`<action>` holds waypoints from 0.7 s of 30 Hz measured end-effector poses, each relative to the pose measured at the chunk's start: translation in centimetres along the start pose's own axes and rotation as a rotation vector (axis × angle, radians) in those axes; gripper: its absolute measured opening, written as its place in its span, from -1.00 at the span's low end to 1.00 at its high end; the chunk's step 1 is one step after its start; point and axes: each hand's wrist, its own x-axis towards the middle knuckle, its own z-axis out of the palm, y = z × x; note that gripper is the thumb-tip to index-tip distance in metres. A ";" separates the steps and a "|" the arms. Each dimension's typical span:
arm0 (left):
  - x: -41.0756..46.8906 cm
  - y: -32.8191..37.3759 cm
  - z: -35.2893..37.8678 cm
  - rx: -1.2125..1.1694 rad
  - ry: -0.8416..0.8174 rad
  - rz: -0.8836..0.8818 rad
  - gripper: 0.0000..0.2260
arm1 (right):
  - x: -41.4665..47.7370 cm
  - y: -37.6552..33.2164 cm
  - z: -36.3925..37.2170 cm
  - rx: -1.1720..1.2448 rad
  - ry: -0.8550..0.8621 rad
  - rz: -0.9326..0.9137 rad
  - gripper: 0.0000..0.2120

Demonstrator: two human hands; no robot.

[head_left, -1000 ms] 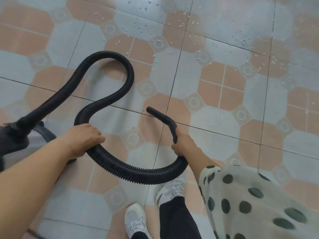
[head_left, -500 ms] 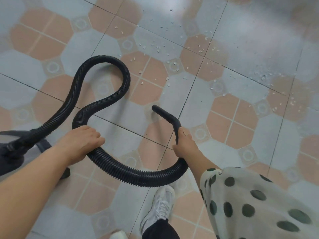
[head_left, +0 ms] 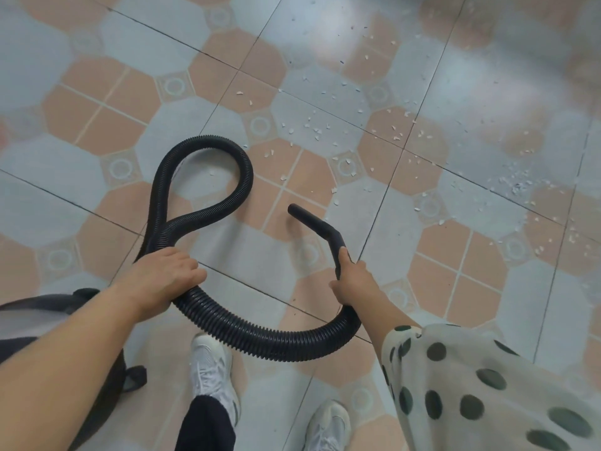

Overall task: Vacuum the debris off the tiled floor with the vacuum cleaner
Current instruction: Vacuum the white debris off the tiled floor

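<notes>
Glossy tiled floor (head_left: 247, 252) in pale grey and peach, dark grout lines (head_left: 97, 214), soft glare (head_left: 327, 37) upper right.

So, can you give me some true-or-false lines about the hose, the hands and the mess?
1. The left hand grips the hose. True.
2. The hose lies straight. False: it curls into a loop beyond the left hand.
3. The right hand holds the nozzle. True.
4. The nozzle tip sits in the thickest debris. False: that patch lies farther right.
5. The person is barefoot. False: they wear white shoes.
</notes>
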 end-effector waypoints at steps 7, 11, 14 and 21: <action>1.9 -6.1 1.4 -0.088 -0.025 -0.021 -0.61 | 3.4 -5.3 -2.2 -0.028 0.056 0.037 -0.23; 2.3 -9.3 0.9 -0.123 0.005 -0.022 -0.55 | 4.8 -8.3 -4.6 -0.031 0.061 0.040 -0.24; 2.3 -11.7 -0.1 -0.137 0.051 0.001 -0.52 | 6.0 -11.0 -6.5 -0.042 0.064 0.022 -0.24; 2.7 -15.9 -0.7 -0.146 0.162 -0.013 -0.51 | 8.2 -15.5 -9.4 -0.049 0.063 -0.050 -0.22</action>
